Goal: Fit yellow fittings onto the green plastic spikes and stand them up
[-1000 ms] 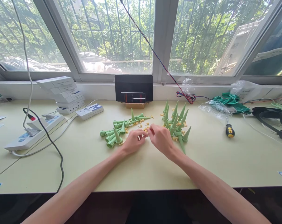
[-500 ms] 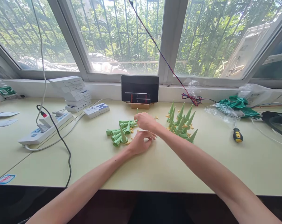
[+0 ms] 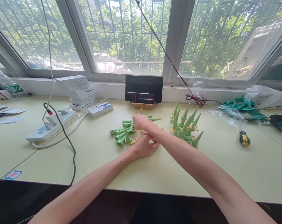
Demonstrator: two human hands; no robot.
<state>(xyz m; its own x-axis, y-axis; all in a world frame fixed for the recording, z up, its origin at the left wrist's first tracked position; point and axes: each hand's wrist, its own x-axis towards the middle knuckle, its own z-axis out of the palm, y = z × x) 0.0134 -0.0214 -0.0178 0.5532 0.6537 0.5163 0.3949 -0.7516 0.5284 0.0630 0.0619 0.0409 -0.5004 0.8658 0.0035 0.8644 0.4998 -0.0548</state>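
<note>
My right hand (image 3: 141, 122) reaches across over my left one, its fingers closed at the tip of a green plastic cone (image 3: 131, 128) in the left group. My left hand (image 3: 144, 145) rests low on the table under my right wrist. Its fingers are curled towards the thumb, and whatever they hold is hidden. More green cones (image 3: 120, 142) lie on their sides to the left, with one cone (image 3: 127, 137) upright beside them. Small yellow pieces (image 3: 133, 142) are scattered around the hands. Right of them stands a cluster of green cones (image 3: 185, 126) with yellow pieces among them.
A tablet and phone on a stand (image 3: 143, 106) are at the back. To the left are a power strip (image 3: 49, 127) with cables, stacked white boxes (image 3: 78, 90) and a flat box (image 3: 100, 109). At right lie a screwdriver (image 3: 244, 139) and a green plastic bag (image 3: 245, 107).
My right hand has moved left from beside my left hand, over it, to the left group of cones. A cone joined the low side of this view's left hand is not discernible; the view shifted left.
</note>
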